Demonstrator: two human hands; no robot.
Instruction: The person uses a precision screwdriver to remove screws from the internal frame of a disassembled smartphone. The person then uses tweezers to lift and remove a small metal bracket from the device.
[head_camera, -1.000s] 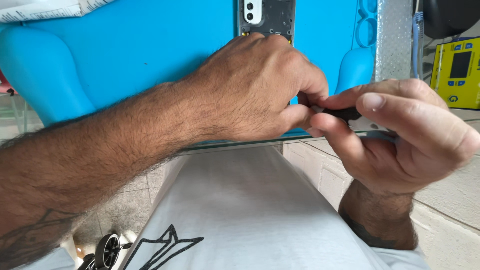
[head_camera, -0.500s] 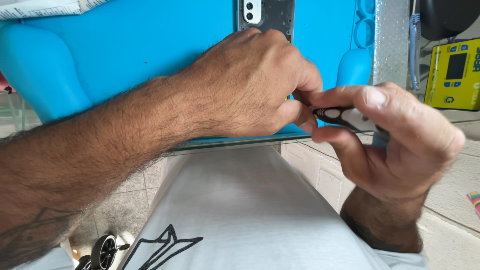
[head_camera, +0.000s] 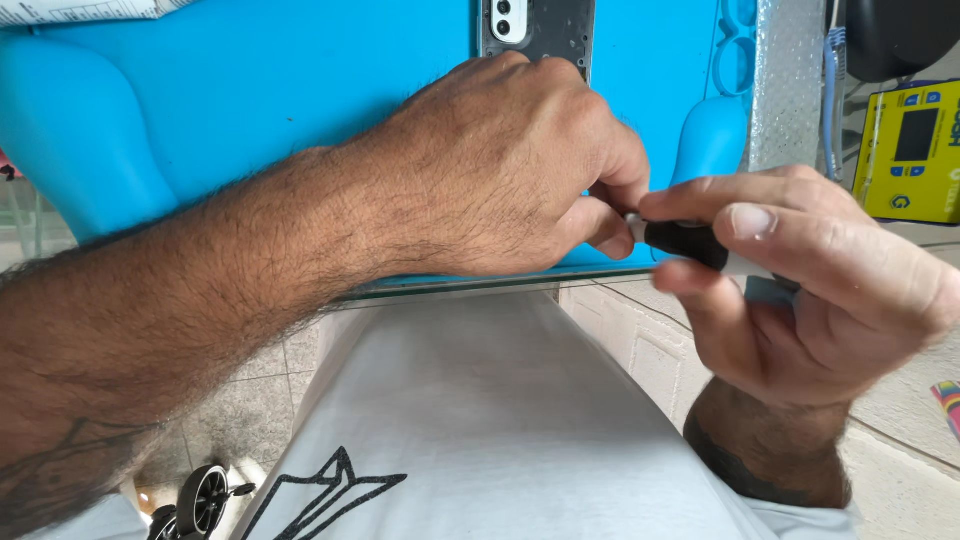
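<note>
My right hand (head_camera: 800, 270) pinches a small black-handled tool (head_camera: 685, 240) between thumb and fingers, just off the near edge of a blue work mat (head_camera: 250, 90). My left hand (head_camera: 500, 170) lies curled on the mat, and its fingertips meet the tool's pale tip; what they pinch is hidden. Beyond my left knuckles, a dark opened phone (head_camera: 535, 25) with a white camera block lies on the mat.
A yellow meter-like device (head_camera: 915, 150) stands at the far right beside a textured metal strip (head_camera: 790, 85). My white shirt (head_camera: 480, 420) fills the foreground. A tiled floor and a small black wheeled object (head_camera: 200, 495) show below the table edge.
My right hand has shifted slightly right and rolled the tool in its fingers; my left hand stays on the mat with fingertips at the tool's tip.
</note>
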